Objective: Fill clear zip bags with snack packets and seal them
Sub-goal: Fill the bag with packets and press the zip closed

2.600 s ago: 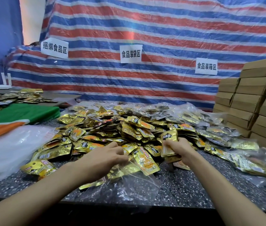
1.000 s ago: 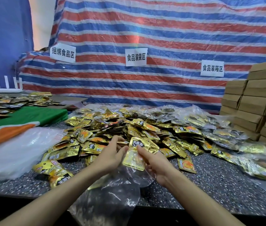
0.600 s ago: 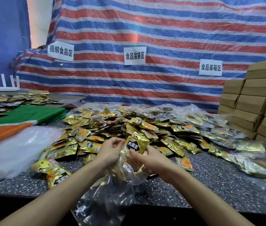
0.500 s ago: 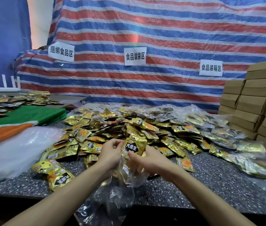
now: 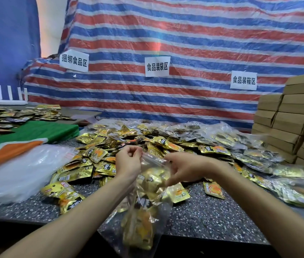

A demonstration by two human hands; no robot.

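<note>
blur smears the one clear zip bag (image 5: pixel 143 211) and the gold snack packets (image 5: pixel 153 179) inside it, too jumbled to count, and its lower end hangs below the tabletop's (image 5: pixel 212 220) near edge. left hand (image 5: pixel 128 162) and right hand (image 5: pixel 183 168) each pinch the bag's mouth with curled fingers, just in front of the loose packet pile (image 5: pixel 166 144) at the tabletop's middle, far too many to count. three paper signs (image 5: pixel 157 66) hang on the striped tarp (image 5: pixel 184 34) behind, and the cardboard box stack (image 5: pixel 296 123) at the right edge is cut off.
</note>
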